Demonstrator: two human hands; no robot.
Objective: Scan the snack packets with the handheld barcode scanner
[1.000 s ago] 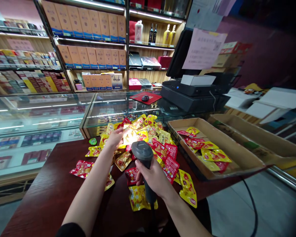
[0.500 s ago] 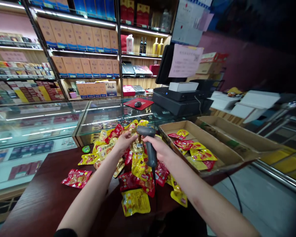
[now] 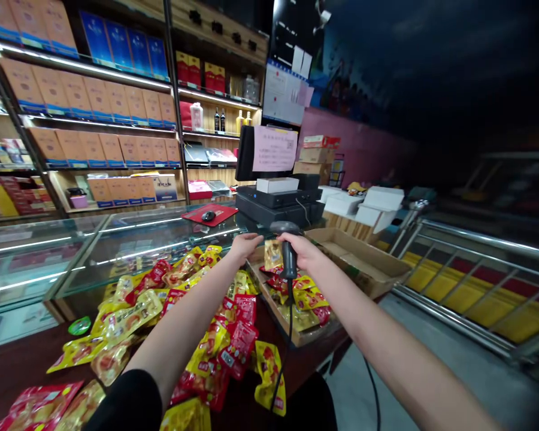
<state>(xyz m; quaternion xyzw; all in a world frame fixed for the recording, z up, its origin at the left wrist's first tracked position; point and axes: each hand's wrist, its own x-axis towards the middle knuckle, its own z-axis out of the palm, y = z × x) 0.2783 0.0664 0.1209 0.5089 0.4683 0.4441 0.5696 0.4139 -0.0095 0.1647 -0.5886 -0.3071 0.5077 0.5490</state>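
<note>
My right hand (image 3: 302, 248) is wrapped round the handle of a dark barcode scanner (image 3: 289, 262), whose cable hangs down. My left hand (image 3: 246, 246) is stretched out at the near-left edge of a cardboard box (image 3: 312, 340), fingers extended and apparently holding nothing. A gold snack packet (image 3: 273, 254) is just right of the left fingertips, over the box; whether it touches anything is unclear. Red and yellow snack packets (image 3: 309, 296) lie inside the box. A large heap of similar packets (image 3: 238, 347) spreads over the dark table, partly hidden by my left forearm.
Behind the heap stands a glass display counter (image 3: 130, 233) with a red mouse pad (image 3: 218, 214). A cash register (image 3: 273, 203) and monitor are at the back. Another cardboard box section (image 3: 363, 251) adjoins the first. A metal railing (image 3: 467, 281) runs along the right.
The view has turned right. Both hands have moved from the heap to the box, the scanner with them. The gold packet, earlier at my left hand, is now apart from it over the box.
</note>
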